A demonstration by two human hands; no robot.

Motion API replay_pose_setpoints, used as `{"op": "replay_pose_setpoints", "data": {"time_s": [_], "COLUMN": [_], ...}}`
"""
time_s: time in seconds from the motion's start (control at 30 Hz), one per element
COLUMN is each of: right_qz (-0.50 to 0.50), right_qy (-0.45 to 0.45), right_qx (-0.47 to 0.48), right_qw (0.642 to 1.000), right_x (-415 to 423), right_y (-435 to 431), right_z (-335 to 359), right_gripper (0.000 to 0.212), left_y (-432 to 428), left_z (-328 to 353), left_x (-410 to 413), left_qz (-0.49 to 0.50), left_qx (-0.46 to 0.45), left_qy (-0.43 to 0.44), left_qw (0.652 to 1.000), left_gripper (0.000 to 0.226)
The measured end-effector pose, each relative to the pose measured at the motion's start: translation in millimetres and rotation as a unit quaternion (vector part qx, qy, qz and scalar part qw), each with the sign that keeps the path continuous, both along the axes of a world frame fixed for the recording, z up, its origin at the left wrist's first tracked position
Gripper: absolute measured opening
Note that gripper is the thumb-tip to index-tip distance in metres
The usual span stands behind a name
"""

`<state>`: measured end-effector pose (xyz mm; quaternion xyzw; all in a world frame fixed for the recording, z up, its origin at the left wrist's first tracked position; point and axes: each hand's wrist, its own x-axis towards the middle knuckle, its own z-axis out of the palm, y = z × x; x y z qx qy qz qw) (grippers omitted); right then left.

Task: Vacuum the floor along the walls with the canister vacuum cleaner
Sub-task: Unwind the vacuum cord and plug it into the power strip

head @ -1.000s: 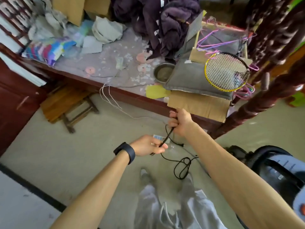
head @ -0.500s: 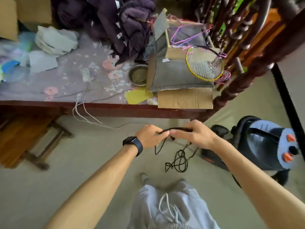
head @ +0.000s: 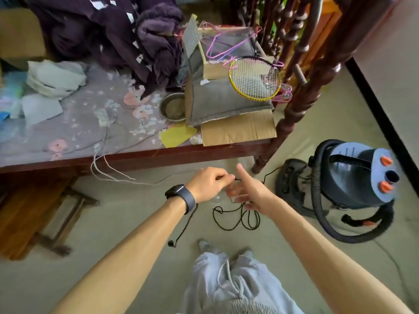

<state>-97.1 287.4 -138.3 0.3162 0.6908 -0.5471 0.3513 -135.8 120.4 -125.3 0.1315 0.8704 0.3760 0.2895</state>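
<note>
one cord, centre frame, pinched by left hand, probably for untangling | right hand held open beside it

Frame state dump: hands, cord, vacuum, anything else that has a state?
left hand: pinches the black cord.
right hand: fingers straight, thumb up, blurred.
black cord: loose loops below the hands.
plug: hangs free, not in a socket.
canister vacuum: upright on the floor.
hose: attached to the vacuum.
metal bowl: upright on the bed.
badminton racket: lying on the grey cushion.
</note>
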Motion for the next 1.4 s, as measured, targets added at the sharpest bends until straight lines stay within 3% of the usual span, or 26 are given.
{"op": "replay_pose_setpoints", "data": {"time_s": [0.03, 0.1, 0.23, 0.3, 0.37, 0.43, 0.57, 0.63, 0.7, 0.87, 0.93, 1.0, 1.07, 1.13, 1.27, 1.4], "right_qz": [-0.064, -0.147, -0.123, -0.233, -0.386, -0.438, -0.252, -0.172, -0.185, -0.193, -0.307, -0.439, -0.494, -0.464, -0.294, -0.207], "right_qy": [0.006, 0.066, 0.189, 0.184, 0.15, 0.123, 0.042, 0.023, 0.048, 0.16, 0.161, 0.145, 0.119, 0.094, 0.037, 0.033], "right_qx": [-0.072, -0.084, 0.088, 0.064, 0.004, -0.038, -0.173, -0.202, -0.195, -0.043, -0.046, -0.071, -0.092, -0.151, -0.283, -0.27], "right_qw": [0.995, 0.983, 0.97, 0.953, 0.91, 0.89, 0.951, 0.964, 0.962, 0.967, 0.937, 0.884, 0.857, 0.868, 0.912, 0.94], "right_x": [-2, -10, -32, -47, -61, -61, -26, -6, 3, -23, -40, -53, -54, -47, -23, -9], "right_y": [-8, -15, -9, 13, 42, 58, 9, -28, -49, -13, 17, 53, 76, 72, 4, -43], "right_z": [3, 2, 8, 9, 3, -6, -22, -25, -27, -21, -24, -25, -26, -27, -22, -19], "right_gripper": [0.055, 0.035, 0.046, 0.041, 0.036, 0.035, 0.03, 0.031, 0.032, 0.036, 0.03, 0.029, 0.03, 0.027, 0.017, 0.022], "left_y": [6, 7, -17, -39, -66, -87, -69, -44, -29, -51, -69, -91, -111, -115, -70, -36], "left_z": [0, 1, -1, -5, -13, -19, -8, 0, 4, -12, -21, -30, -34, -33, -17, -10], "left_x": [3, 7, 17, 23, 30, 34, 33, 28, 21, 21, 24, 26, 26, 23, 17, 14], "left_qz": [-0.01, -0.008, 0.05, 0.066, 0.091, 0.116, 0.107, 0.065, 0.03, 0.054, 0.076, 0.101, 0.121, 0.127, 0.068, 0.035], "left_qx": [-0.003, -0.01, -0.007, -0.018, -0.039, -0.051, -0.043, -0.057, -0.085, -0.084, -0.093, -0.108, -0.124, -0.125, -0.081, -0.07], "left_qy": [0.004, -0.005, -0.022, -0.02, -0.022, -0.033, -0.013, 0.007, 0.025, 0.037, 0.037, 0.033, 0.025, 0.024, 0.028, 0.038], "left_qw": [1.0, 1.0, 0.998, 0.997, 0.995, 0.991, 0.993, 0.996, 0.996, 0.994, 0.992, 0.988, 0.985, 0.984, 0.994, 0.996], "left_gripper": [0.034, 0.033, 0.04, 0.036, 0.032, 0.028, 0.025, 0.025, 0.025, 0.033, 0.039, 0.042, 0.039, 0.034, 0.029, 0.029]}}
